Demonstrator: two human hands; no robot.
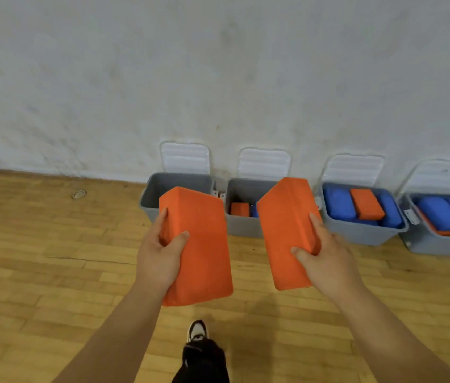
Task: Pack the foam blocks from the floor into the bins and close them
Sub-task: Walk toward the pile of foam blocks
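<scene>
My left hand (160, 252) grips an orange foam block (201, 250) by its left side, thumb on top. My right hand (326, 255) grips a second orange foam block (284, 230) by its right side. Both blocks are held up in front of a row of grey bins along the wall. The leftmost bin (152, 200) shows a bare inner wall. The second bin (241, 225) holds a small orange block and a bit of blue. The third bin (362, 230) is filled with blue blocks and an orange one. The fourth bin (434, 244) holds blue, orange and green blocks.
Each bin's white lid (185, 158) stands open against the white wall. The floor (52, 258) is wooden, with a small ring-shaped object (79, 194) near the wall at left. My shoe (196, 331) is at the bottom centre.
</scene>
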